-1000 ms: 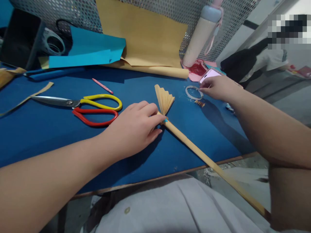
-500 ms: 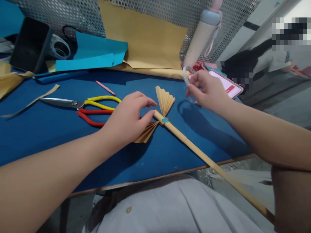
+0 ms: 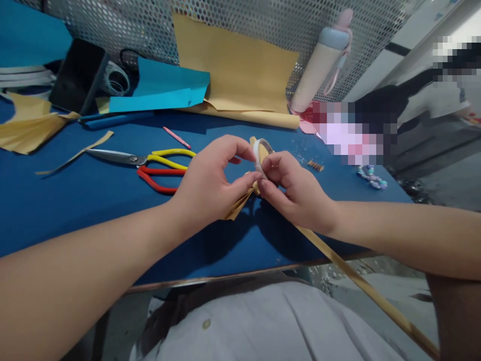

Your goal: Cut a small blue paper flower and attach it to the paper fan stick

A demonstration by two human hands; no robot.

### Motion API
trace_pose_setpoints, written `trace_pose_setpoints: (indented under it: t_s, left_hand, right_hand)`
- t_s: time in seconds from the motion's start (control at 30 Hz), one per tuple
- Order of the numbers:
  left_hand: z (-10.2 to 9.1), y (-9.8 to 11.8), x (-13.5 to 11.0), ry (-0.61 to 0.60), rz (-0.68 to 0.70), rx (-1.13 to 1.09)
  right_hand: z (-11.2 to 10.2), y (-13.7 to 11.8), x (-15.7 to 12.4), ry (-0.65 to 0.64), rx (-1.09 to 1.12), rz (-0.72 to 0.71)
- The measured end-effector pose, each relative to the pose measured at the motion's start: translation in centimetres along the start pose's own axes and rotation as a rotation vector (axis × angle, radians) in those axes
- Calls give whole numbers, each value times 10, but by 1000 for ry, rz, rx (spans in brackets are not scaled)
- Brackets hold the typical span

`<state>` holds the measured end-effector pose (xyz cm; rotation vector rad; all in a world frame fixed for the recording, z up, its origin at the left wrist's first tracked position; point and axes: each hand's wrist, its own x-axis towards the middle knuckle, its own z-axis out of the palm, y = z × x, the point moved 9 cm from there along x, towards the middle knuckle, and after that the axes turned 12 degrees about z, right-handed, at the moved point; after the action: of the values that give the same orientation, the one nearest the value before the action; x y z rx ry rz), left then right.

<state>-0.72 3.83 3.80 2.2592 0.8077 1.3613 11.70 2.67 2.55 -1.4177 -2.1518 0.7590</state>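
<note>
My right hand [image 3: 298, 193] holds a narrow white roll of tape [image 3: 257, 150] upright between thumb and fingers. Against its left side rest the thumb and forefinger of my left hand [image 3: 216, 178], curled around the lower rim. Directly below and behind the roll, a pleated tan paper piece [image 3: 237, 206] shows under my left thumb, fanned out. A long tan rolled-paper stick [image 3: 338, 260] runs from beneath my right hand over the table edge to the lower right; its upper end is mostly hidden by my hands.
Scissors [image 3: 133, 159] with yellow and red handles lie left of my left hand, by a pink pen [image 3: 176, 138]. Blue paper [image 3: 161, 87], tan paper [image 3: 236, 65], a phone [image 3: 78, 75] and a bottle [image 3: 319, 65] line the back. A beaded string [image 3: 372, 178] lies right.
My right hand has brought the tape roll leftward and down to my left hand, above the pleated paper. My left fingers now touch the roll. The view has shifted slightly.
</note>
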Motion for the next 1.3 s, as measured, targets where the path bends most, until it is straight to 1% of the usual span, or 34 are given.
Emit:
trace_pose_setpoints:
  t_s: [0.13, 0.2, 0.27, 0.33, 0.43, 0.57, 0.7, 0.8, 0.93, 0.97, 1.0, 1.1, 1.13, 1.2, 1.3]
  left_hand:
    - [-4, 4, 2, -10, 13, 83]
    - [-4, 4, 2, -21, 13, 109]
    - [-6, 3, 2, -6, -6, 101]
    - [-7, 2, 1, 9, -13, 87]
    - [-6, 3, 2, -12, 7, 113]
    - [-8, -3, 1, 19, -46, 91]
    - [-9, -7, 1, 47, -69, 64]
    - [-4, -5, 0, 36, -46, 17]
    - [0, -9, -3, 64, -69, -53]
    - [4, -10, -3, 37, -53, -37]
    - [11, -9, -2, -25, -8, -1]
    - [43, -3, -3, -321, 203, 161]
    - [52, -3, -4, -395, 248, 196]
    - [64, -6, -5, -469, 283, 240]
    - [71, -10, -3, -475, 293, 269]
  right_hand:
    - [6, 4, 4, -36, 105, -1]
    - [6, 6, 5, -34, 114, 17]
    - [6, 7, 5, -38, 113, 32]
    - [6, 6, 5, -40, 117, 24]
    - [6, 5, 7, -38, 152, 3]
    - [3, 12, 14, -20, 313, 8]
    - [-3, 11, 16, 20, 431, -71]
    - [-10, 8, 12, 54, 405, -126]
    - [-26, 6, 4, 133, 257, -201]
    - [-32, 7, 3, 162, 211, -219]
    - [-37, 9, 1, 190, 160, -234]
    - [-44, 20, -1, 235, 1, -252]
    - [-44, 25, -2, 236, -34, -248]
    - [-42, 36, -2, 221, -60, -223]
    - [-37, 47, -1, 214, -53, -193]
